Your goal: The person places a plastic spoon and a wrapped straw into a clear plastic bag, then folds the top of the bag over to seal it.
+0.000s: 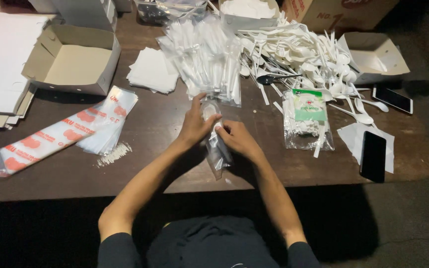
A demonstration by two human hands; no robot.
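Note:
My left hand (194, 124) and my right hand (237, 139) meet at the middle of a dark brown table (160, 164). Both grip a narrow clear plastic sleeve (218, 154) with white plastic cutlery inside it; its top end sits between my fingers and its lower end lies toward me. Just beyond my hands lies a heap of filled clear cutlery packs (207, 57). A loose pile of white plastic forks and spoons (304, 54) spreads to the right of it.
An open cardboard box (73, 62) and flat white sheets sit at the left. A stack of printed plastic sleeves (70, 131), white napkins (150, 72), a bag of toothpicks (306, 121), two phones (373, 156) (392, 99) and another open box (373, 57) lie around.

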